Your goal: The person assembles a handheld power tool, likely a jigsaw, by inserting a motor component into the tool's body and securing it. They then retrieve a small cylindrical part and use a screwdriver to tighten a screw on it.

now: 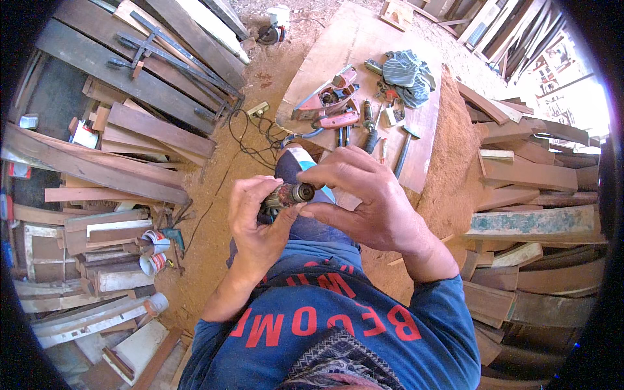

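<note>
My left hand (252, 211) is wrapped round a dark, worn cylindrical tool part (281, 197), held up in front of my lap. A round metal end (303, 192) with a hole in its middle faces right. Beside that end is my right hand (364, 198), thumb and forefinger apart, above and below it; whether a fingertip touches it is hard to tell. Beyond my hands, a red power tool in pieces (336, 120) lies on a wooden board (325, 58). Near it are a hammer (405, 146), a dark cylindrical tool (368, 117) and a striped cloth (409, 78).
Stacked planks (156, 133) and bar clamps (153, 49) line the left side. Timber (530, 172) is piled on the right, behind a heap of sawdust (448, 143). A black cord (244, 140) lies coiled left of the board. White cups (155, 250) stand by the left stack.
</note>
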### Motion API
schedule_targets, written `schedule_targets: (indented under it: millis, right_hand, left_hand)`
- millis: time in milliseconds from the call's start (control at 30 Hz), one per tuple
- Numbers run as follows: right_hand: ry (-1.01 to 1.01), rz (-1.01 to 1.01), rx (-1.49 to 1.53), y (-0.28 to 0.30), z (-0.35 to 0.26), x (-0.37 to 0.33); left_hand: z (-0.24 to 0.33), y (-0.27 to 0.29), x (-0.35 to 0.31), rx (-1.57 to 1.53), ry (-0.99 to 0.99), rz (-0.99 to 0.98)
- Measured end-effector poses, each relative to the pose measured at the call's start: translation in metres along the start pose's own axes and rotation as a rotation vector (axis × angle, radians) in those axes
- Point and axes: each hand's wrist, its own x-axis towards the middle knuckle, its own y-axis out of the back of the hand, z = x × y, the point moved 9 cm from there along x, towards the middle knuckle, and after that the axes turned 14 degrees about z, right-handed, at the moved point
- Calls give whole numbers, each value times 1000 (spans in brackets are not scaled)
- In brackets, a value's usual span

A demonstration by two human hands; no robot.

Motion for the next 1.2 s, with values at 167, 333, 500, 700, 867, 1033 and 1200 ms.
schedule_targets:
  millis: [167, 333, 500, 700, 867, 1033, 1200]
  right_hand:
    - [154, -128, -94, -1, -14, 9]
    - [204, -126, -174, -3, -23, 13]
    - [202, -94, -170, -3, -24, 14]
    - [242, -137, -213, -8, -22, 13]
    - [279, -139, -167, -11, -25, 12]
    - [232, -131, -201, -10, -25, 15]
    - [251, -102, -230, -8, -30, 16]
  left_hand:
    - [-2, -1, -3, -19, 13, 10]
    - [-7, -7, -7, -42, 46, -33]
    - [-12, -12, -9, -83, 70, -40]
    - [-12, -11, -10, -74, 74, -52]
    - [-13, -10, -11, -81, 92, -52]
    - [-12, -9, -10, -66, 66, -49]
    - [-12, -9, -10, -66, 69, -54]
